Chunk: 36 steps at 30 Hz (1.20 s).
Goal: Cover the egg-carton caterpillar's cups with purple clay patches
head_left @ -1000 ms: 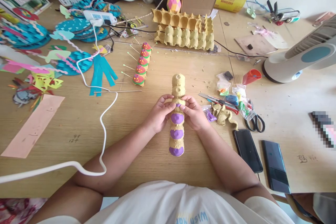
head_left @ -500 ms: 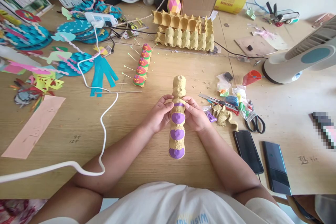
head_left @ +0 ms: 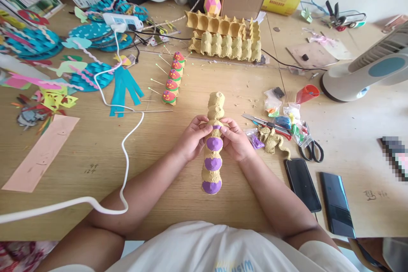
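Between my two hands is a tan egg carton strip (head_left: 213, 174), its bumps in one row running away from me. Purple clay covers the lower faces of the three nearest bumps, and a thin purple band shows on the bump at my thumbs. My left hand (head_left: 195, 138) grips its left side, and my right hand (head_left: 235, 139) grips its right side. Both thumbs press near the purple band; the fingers behind are partly hidden. Beyond, to the left, lies a finished-looking strip (head_left: 172, 80) with red and green bumps and stick feelers.
To the right lie a utility knife (head_left: 266, 123), scissors (head_left: 311, 151), bags of coloured clay (head_left: 291, 114) and two phones (head_left: 302, 183). Egg cartons (head_left: 230, 46) stand at the back, a fan (head_left: 366, 66) at far right. A white cable (head_left: 126, 157) crosses the left side.
The near end of the egg carton strip has swung slightly left, so the strip now tilts a little. Both hands keep their hold on it.
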### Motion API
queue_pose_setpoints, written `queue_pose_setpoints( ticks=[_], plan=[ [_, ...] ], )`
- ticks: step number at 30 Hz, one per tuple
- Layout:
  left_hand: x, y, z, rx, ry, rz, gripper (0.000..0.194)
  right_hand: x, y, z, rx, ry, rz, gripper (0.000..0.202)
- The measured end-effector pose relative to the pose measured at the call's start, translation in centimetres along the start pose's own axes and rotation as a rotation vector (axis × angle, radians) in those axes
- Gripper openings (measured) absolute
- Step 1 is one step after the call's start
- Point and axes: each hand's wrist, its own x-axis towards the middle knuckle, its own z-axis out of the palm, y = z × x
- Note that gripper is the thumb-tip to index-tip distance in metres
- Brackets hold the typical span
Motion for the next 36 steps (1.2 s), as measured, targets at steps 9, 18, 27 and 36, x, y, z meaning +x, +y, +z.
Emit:
queue_pose_setpoints(
  ticks=[9,18,27,36],
  plan=[
    [-0.01,0.11,-0.01,-0.039,-0.032,-0.038,0.042,-0.1,-0.04,-0.07,0.002,-0.014,-0.019,0.034],
    [-0.01,0.11,-0.21,-0.033,-0.037,-0.057,0.041,0.02,-0.17,-0.3,0.004,-0.018,-0.004,0.03],
    [0.29,0.59,-0.37,0.027,-0.025,-0.059,0.051,0.11,-0.09,-0.13,0.028,-0.025,0.002,0.033],
    [0.42,0.15,0.08,0.2,0.075,0.065,0.056,0.15,0.35,0.21,-0.033,0.019,-0.072,0.033]
  ],
)
